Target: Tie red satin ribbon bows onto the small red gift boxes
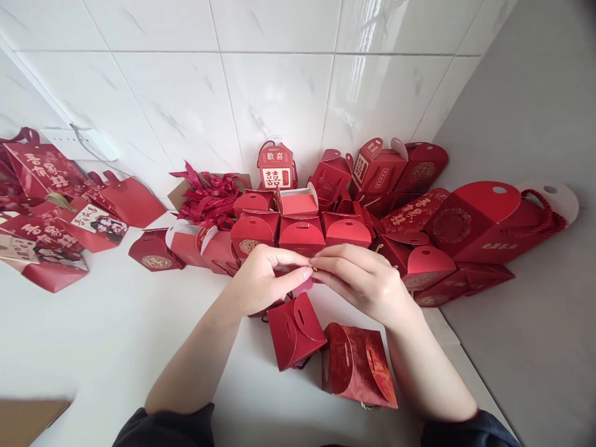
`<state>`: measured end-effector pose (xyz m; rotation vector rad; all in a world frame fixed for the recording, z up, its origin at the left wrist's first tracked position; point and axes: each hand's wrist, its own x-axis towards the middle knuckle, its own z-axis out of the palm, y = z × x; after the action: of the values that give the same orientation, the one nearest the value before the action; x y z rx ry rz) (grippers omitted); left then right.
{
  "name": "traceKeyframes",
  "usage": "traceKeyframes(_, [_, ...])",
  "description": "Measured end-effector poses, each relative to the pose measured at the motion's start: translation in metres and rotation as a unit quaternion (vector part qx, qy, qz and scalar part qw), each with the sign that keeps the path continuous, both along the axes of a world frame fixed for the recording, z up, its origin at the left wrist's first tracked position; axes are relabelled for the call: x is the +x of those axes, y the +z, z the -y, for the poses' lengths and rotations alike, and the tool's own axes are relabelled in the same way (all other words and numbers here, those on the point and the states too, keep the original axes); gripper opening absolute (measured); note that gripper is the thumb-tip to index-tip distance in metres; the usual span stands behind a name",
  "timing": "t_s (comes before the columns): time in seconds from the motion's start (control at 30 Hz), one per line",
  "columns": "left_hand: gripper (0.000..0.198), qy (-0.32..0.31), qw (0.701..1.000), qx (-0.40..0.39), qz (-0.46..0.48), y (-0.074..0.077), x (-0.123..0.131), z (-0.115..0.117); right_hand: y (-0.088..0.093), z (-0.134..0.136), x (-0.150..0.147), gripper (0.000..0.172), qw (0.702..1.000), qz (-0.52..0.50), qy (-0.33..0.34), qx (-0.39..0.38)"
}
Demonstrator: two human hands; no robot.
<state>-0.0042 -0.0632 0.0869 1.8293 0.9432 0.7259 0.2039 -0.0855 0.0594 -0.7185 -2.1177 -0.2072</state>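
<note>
- what's the left sleeve like?
- dark, nearly black cloth, softly creased, loose at the edge.
- and across from the left sleeve?
- a right sleeve just as dark, faintly bluish.
- beyond the left sleeve?
- a bare left forearm, narrowing towards the wrist.

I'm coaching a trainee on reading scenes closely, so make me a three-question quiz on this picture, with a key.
1. True or false: in the picture, the heap of ribbons lies left of the box marked 歡喜.

2. Which is nearest the right forearm?
A. The lowest red box
B. The ribbons
C. The 歡喜 box

3. How do the left hand and right hand stand to each other?

Key:
1. True.
2. A.
3. Their fingertips come together at a small gold bit; whatever else they hold is mostly hidden.
</note>
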Motion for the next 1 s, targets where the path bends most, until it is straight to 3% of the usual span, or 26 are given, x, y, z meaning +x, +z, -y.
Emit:
traceKeyframes(0.23, [0.025,0.016,0.999,0.019,-0.023,-0.004,0.006,0.0,0.002,0.001,0.002,0.01,0.998,0.045,-0.01,-0.052])
traceKeyframes(0.37, [0.022,0.022,0.999,0.01,-0.021,-0.003,0.005,0.0,0.002,0.0,0.002,0.014,0.998,0.024,0.011,-0.061])
traceKeyframes(0.57, [0.021,0.001,0.999,-0.027,0.027,-0.003,0.003,-0.003,0.002,-0.004,0.005,0.019,0.999,-0.011,0.007,-0.044])
traceKeyframes(0.87, [0.027,-0.026,0.985,-0.126,0.114,-0.009,0.003,-0.005,-0.004,-0.015,0.006,0.018,0.994,-0.077,0.075,0.014])
traceKeyframes(1.0, [0.029,-0.021,0.994,-0.054,0.091,-0.006,0.001,-0.003,-0.002,-0.016,0.005,0.017,0.991,-0.112,0.077,-0.017])
